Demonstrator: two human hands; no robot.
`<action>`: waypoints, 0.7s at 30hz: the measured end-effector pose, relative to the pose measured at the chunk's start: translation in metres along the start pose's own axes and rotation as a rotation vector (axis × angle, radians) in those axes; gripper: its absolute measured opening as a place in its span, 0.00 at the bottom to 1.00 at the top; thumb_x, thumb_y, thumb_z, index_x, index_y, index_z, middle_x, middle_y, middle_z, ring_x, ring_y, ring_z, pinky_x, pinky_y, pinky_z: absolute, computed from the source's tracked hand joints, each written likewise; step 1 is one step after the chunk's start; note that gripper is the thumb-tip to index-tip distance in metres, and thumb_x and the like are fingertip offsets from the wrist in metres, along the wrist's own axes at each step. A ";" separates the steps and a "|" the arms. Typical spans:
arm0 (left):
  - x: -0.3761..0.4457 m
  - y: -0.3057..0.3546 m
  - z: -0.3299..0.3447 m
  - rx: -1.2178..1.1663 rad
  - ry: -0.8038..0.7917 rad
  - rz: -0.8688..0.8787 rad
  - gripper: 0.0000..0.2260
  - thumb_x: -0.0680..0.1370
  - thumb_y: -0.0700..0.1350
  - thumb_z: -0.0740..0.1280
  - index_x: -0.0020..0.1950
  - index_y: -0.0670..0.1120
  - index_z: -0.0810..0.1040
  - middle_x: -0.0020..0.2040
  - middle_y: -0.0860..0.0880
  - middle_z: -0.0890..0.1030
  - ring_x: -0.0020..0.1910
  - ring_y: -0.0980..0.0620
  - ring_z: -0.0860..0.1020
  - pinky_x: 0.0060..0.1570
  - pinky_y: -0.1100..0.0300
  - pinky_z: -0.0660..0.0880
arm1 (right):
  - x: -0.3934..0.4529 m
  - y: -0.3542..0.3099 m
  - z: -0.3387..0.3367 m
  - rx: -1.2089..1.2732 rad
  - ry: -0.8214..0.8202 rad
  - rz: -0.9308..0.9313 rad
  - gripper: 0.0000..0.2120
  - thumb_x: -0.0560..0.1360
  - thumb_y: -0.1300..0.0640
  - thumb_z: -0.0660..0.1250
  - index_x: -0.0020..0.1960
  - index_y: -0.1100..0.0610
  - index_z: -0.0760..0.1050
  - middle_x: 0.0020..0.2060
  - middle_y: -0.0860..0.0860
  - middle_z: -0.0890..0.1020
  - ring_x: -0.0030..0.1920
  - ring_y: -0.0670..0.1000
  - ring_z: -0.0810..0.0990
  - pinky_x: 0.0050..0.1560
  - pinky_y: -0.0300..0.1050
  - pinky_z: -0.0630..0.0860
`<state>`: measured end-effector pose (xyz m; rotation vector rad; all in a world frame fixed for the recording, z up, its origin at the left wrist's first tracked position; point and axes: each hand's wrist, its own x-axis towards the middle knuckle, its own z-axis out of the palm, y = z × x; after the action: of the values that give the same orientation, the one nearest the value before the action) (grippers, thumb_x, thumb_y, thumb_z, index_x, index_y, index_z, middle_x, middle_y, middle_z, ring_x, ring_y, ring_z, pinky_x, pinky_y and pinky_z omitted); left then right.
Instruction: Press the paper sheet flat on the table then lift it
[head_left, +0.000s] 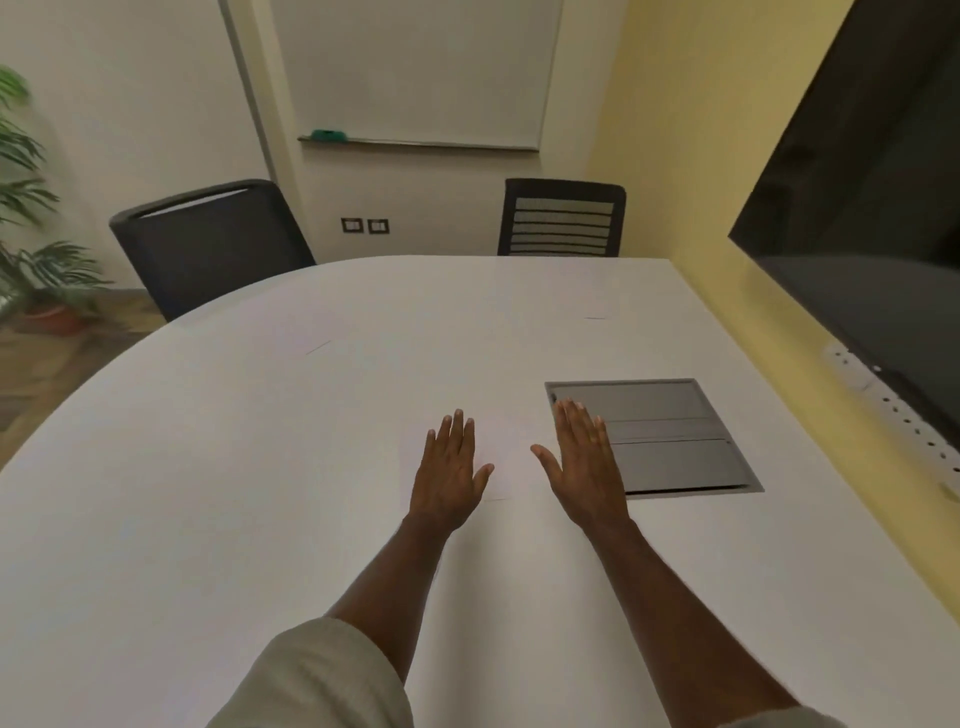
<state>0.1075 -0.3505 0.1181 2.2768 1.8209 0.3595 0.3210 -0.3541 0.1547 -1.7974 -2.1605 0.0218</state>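
Both hands lay palm down on the large white rounded tabletop (260, 467), fingers straight and held close together, thumbs angled out toward each other. The left hand (451, 475) rested flat on a thin white rectangular sheet of paper (501, 462), which was hard to tell from the table; its palm and fingers covered the sheet's left part, and the rest of the sheet ran out to the right of that hand, into the gap between the two thumbs. The right hand (587, 467) was spread flat just right of the sheet; whether its thumb touched the paper's edge could not be told. Its fingertips reached over the near left corner of a grey rectangular metal cable hatch (675, 441) set flush into the table, so that the hatch lay just beyond and to the right of that hand. Neither hand gripped anything.

A pale rolled-up sleeve (322, 680) covered the left upper arm.

Well beyond the fingertips, at the far edge of the table, stood two black mesh-backed office chairs, one (208, 244) off to the left of the left hand and one (562, 218) roughly straight ahead of the right. Behind them a white wall-mounted whiteboard (415, 73) carried a green eraser (328, 135) on its ledge. Far left of the hands stood a green potted palm (31, 260); far right, a large black flat screen (872, 208) hung on the yellow wall (685, 130).
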 end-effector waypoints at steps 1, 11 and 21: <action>0.012 -0.007 0.010 -0.006 -0.010 -0.004 0.32 0.85 0.58 0.50 0.82 0.43 0.43 0.82 0.44 0.42 0.82 0.46 0.41 0.79 0.52 0.38 | 0.011 0.005 0.014 0.008 -0.013 0.003 0.38 0.81 0.35 0.44 0.81 0.60 0.54 0.81 0.57 0.59 0.81 0.56 0.56 0.81 0.57 0.51; 0.103 -0.087 0.112 0.091 -0.128 -0.084 0.31 0.84 0.57 0.54 0.81 0.41 0.53 0.82 0.41 0.51 0.81 0.41 0.50 0.80 0.43 0.45 | 0.093 0.076 0.170 0.002 -0.160 0.049 0.34 0.82 0.39 0.53 0.81 0.59 0.58 0.80 0.58 0.59 0.81 0.57 0.57 0.81 0.58 0.50; 0.095 -0.139 0.172 0.111 -0.030 -0.186 0.29 0.83 0.60 0.46 0.81 0.49 0.57 0.82 0.44 0.53 0.81 0.43 0.52 0.78 0.38 0.51 | 0.162 0.125 0.240 0.100 -0.251 0.065 0.38 0.78 0.35 0.62 0.80 0.57 0.60 0.81 0.56 0.57 0.82 0.53 0.52 0.81 0.55 0.44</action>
<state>0.0524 -0.2280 -0.0819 2.1442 2.0644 0.1980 0.3535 -0.1256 -0.0610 -1.8925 -2.2201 0.3839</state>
